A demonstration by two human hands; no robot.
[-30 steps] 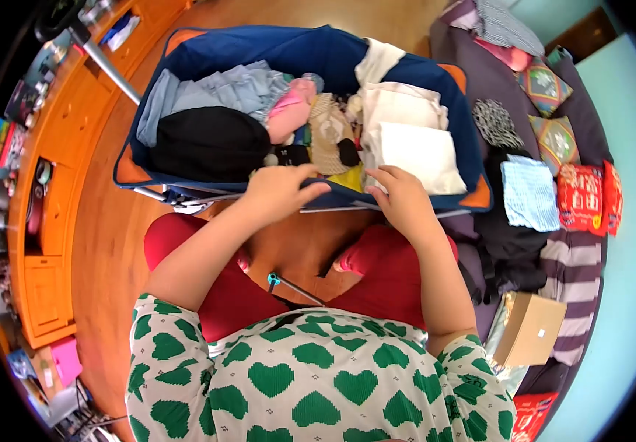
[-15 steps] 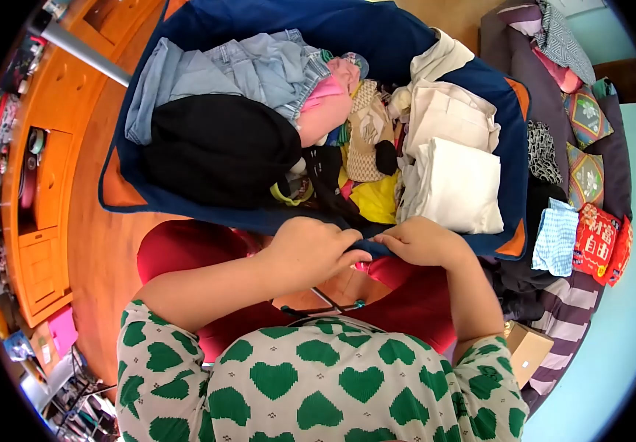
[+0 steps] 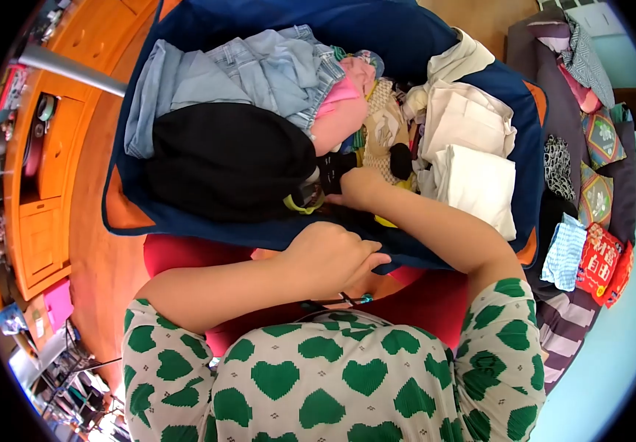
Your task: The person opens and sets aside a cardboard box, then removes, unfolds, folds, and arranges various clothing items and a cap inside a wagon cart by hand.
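A navy fabric storage box [image 3: 207, 230] with orange corners holds clothes in front of me. My left hand [image 3: 333, 254] is closed at its front rim, with thumb and forefinger pressed together on the edge. My right hand [image 3: 368, 190] reaches inside with curled fingers at a small black cloth item [image 3: 335, 168] with white print; the fingertips are partly hidden. Left of it are a black folded garment [image 3: 229, 162] and a yellow-green band [image 3: 302, 208]. Light blue jeans [image 3: 259, 77] and pink clothing [image 3: 341, 121] lie behind. White folded cloths [image 3: 476, 188] are stacked at the right.
An orange wooden cabinet [image 3: 42, 243] stands to the left on the wooden floor [image 3: 97, 258]. At the right, a sofa [image 3: 624, 177] holds cushions [image 3: 602, 140], a red printed bag [image 3: 602, 258] and a blue checked cloth [image 3: 565, 250]. A grey metal pole [image 3: 75, 70] is at upper left.
My right hand has left the front rim and moved forward and left into the box, to the small black cloth item. My left hand stays at the rim. The view has shifted slightly.
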